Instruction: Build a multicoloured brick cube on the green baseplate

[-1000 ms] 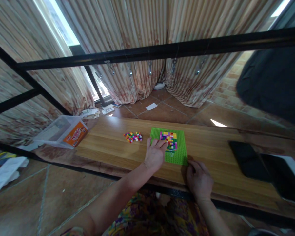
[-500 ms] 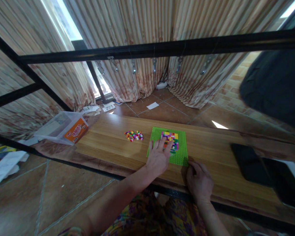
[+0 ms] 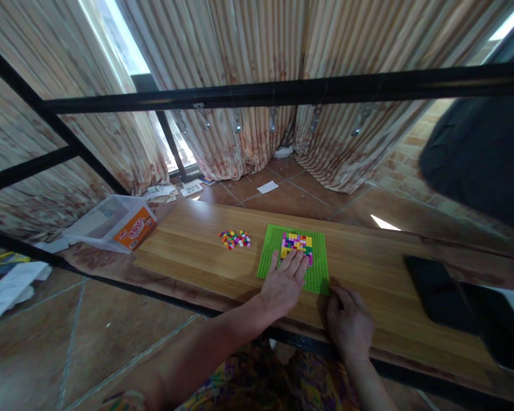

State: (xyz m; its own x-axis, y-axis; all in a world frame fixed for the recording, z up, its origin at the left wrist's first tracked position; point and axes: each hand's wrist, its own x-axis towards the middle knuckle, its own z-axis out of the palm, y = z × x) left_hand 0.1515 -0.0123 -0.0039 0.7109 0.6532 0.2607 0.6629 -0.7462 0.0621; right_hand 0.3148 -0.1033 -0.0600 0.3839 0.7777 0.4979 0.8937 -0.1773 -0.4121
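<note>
A green studded baseplate (image 3: 272, 240) lies on the wooden tabletop, bearing a block of small multicoloured building bricks (image 3: 297, 240). My left hand (image 3: 282, 285) rests palm down with outstretched fingers over the lower part of that block, hiding some bricks. Its fingers lie close together, the thumb apart. At the baseplate's near right corner, my right hand (image 3: 351, 322) is closed, its curled fingers against the corner. A loose pile of coloured bricks (image 3: 235, 240) sits left of the baseplate.
A clear plastic box (image 3: 111, 222) with an orange label stands at the tabletop's left end. Two dark flat objects, one nearer (image 3: 439, 294) and one farther right (image 3: 497, 325), lie to the right. A black metal rail (image 3: 257, 97) crosses in front of the curtains.
My left hand has moved slightly toward me and its fingers have drawn closer together, uncovering more of the upper bricks. My right hand stays at the baseplate's corner.
</note>
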